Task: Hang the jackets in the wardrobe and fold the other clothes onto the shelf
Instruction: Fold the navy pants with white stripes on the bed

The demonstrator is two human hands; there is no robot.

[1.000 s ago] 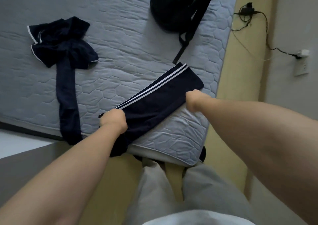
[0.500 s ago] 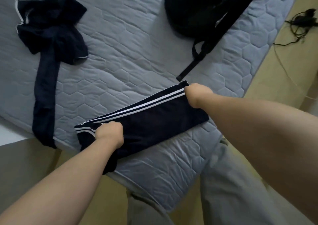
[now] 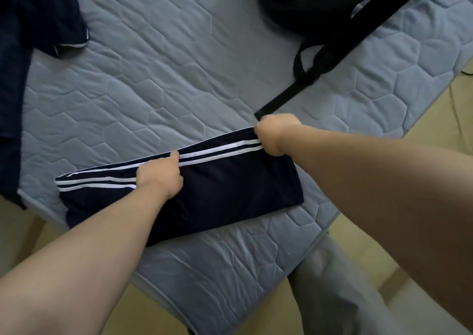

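Note:
Folded navy trousers (image 3: 230, 188) with two white side stripes lie flat near the corner of the grey quilted mattress (image 3: 158, 83). My left hand (image 3: 160, 176) grips the striped upper edge near the middle of the fold. My right hand (image 3: 275, 133) grips the same edge at its right end. A second navy garment (image 3: 30, 27) with white piping lies crumpled at the far left, one part trailing over the mattress's edge.
A black backpack (image 3: 314, 4) sits at the top right of the mattress, its strap (image 3: 320, 68) running down almost to my right hand. Tan floor (image 3: 23, 237) shows beyond the mattress's edges, and my grey trouser leg (image 3: 340, 291) stands at the lower right.
The trousers were pulled from over the mattress's corner up onto its top. My left hand moved right along the striped edge towards the middle. The camera leaned in closer.

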